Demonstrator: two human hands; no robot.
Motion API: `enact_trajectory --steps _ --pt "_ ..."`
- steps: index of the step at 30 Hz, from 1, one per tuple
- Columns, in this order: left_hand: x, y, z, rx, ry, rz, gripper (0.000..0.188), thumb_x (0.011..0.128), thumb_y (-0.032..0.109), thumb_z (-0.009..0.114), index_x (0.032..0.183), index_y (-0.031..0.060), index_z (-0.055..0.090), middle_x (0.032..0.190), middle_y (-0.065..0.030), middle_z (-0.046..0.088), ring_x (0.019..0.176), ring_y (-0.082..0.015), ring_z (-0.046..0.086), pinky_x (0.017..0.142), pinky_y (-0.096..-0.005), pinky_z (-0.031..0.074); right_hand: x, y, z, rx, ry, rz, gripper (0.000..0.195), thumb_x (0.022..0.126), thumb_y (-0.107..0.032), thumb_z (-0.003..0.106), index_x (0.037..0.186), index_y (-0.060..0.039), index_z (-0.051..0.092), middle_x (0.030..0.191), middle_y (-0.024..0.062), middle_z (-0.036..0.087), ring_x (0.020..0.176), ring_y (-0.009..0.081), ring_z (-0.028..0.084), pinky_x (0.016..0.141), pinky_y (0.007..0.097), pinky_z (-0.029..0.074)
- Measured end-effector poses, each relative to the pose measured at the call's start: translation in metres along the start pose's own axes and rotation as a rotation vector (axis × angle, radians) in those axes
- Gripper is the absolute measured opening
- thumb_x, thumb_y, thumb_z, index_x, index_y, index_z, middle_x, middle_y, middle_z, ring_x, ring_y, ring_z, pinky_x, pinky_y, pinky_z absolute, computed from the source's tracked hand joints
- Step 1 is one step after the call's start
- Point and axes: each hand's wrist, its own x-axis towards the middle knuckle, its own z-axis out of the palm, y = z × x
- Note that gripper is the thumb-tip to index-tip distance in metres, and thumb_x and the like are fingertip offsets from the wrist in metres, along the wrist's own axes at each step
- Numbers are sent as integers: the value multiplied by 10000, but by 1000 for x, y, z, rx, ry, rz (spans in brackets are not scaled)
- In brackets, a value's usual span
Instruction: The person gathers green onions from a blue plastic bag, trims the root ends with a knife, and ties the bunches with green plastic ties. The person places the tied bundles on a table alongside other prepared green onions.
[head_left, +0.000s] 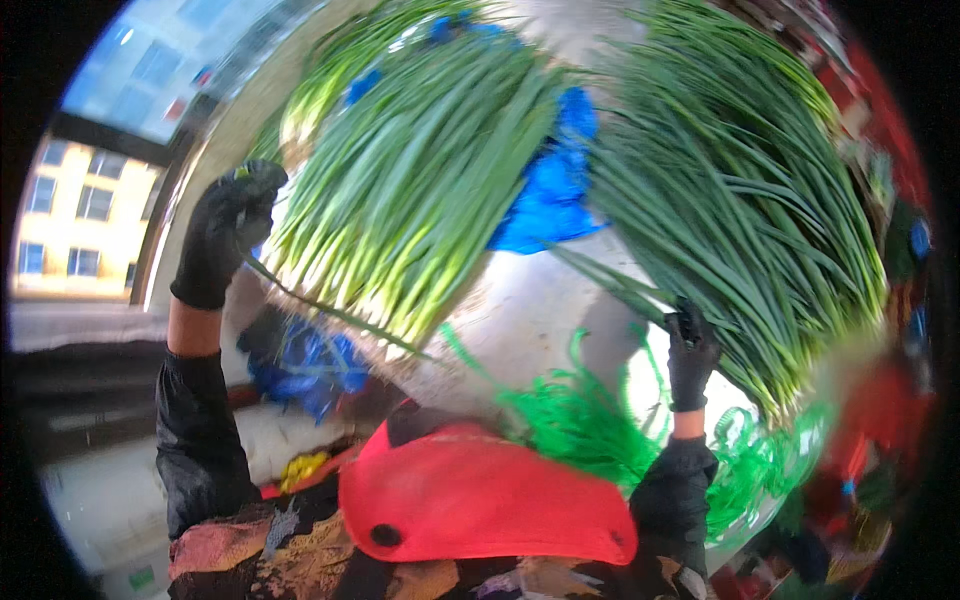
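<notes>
My left hand (229, 229), in a black glove, is raised with curled fingers beside a pile of green onions (405, 195). A thin green leaf (330, 309) trails from its wrist side across the white root ends; whether the hand grips it is unclear. On the right, my right hand (690, 337), gloved too, is closed around the end of a few green onion leaves (611, 281) that point up and left. It is at the near edge of a second pile of green onions (750, 202). Blue plastic bags (551, 191) lie between the two piles.
Green plastic ties (577, 420) lie in a tangle on the pale table (517, 315) near my right arm. A red cap-like cloth item (487, 495) is close to my body. Blue plastic (311, 367) hangs below the left pile, and a window (86, 217) is at the left.
</notes>
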Motion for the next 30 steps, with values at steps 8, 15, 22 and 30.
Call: enact_trajectory --steps 8,15,22,30 --pt "-122 -88 -253 1451 411 -26 363 826 262 679 1139 90 614 951 -184 639 907 -325 636 773 -433 501 -50 -86 65 418 -334 309 269 870 -46 637 1133 9 625 866 56 682 751 93 618 672 229 494" --pt "-100 -171 -112 852 258 213 362 870 247 669 1187 78 622 1060 -178 669 994 -328 642 860 -401 498 -92 -181 165 762 -715 579 322 872 -109 640 1156 35 592 942 134 687 787 189 679 697 309 572" --pt "-76 -229 66 899 -300 110 589 815 263 663 1317 38 452 1111 -228 590 993 -391 599 857 -449 488 -117 -192 259 865 -718 825 325 911 -140 573 1197 11 545 1032 126 646 859 212 655 762 357 563" --pt "-73 -248 94 691 -172 -124 603 800 213 647 1260 -97 411 1262 -326 483 1074 -425 580 893 -465 481 -125 -195 311 966 -500 882 220 924 -167 573 1095 -34 611 953 88 650 817 203 648 730 328 546"
